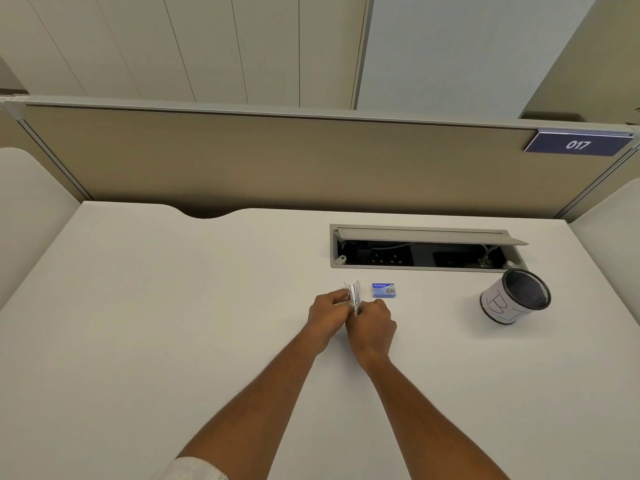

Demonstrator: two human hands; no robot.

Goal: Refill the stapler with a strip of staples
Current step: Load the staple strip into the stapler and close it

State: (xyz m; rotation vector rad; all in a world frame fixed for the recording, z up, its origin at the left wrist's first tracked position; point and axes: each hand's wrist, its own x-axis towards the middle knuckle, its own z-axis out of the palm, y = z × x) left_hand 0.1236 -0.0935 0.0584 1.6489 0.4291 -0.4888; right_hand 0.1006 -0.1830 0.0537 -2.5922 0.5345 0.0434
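Note:
A small white and silver stapler [354, 295] stands swung apart between my two hands in the middle of the white desk [173, 306]. My left hand [327, 315] grips it from the left and my right hand [374, 329] holds its near end from the right. Its far end sticks up past my fingers. A small blue staple box [383, 290] lies shut on the desk just right of the stapler. No loose strip of staples is visible; my fingers hide the stapler's near half.
A black mesh pen cup [516, 296] wrapped in white paper stands at the right. Behind it a cable tray [426, 252] in the desk has its lid raised. A beige partition [277, 161] with a "017" plate [577, 144] closes the far side.

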